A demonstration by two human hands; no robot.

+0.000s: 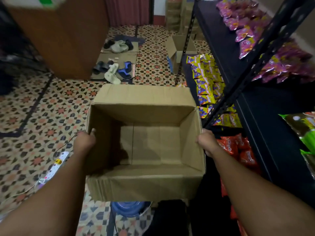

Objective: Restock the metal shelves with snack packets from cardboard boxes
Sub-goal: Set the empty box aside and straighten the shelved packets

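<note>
An open cardboard box (144, 183) with nothing inside is held in front of me above the floor. My left hand (85, 139) grips its left wall, fingertips curled over the rim. My right hand (207, 142) grips the right wall. The black metal shelves (259, 116) stand at the right. Pink snack packets (247, 26) lie on the upper shelf, yellow-and-purple packets (206, 82) on a lower one, orange packets (238, 149) lower still, and green packets (303, 130) at the right edge.
A second open cardboard box (179, 48) stands on the patterned tile floor beyond the shelf post. Sandals (114, 70) lie on flattened cardboard ahead. A white power strip (58, 162) with cables lies at the left. A brown cabinet (64, 36) stands at the far left.
</note>
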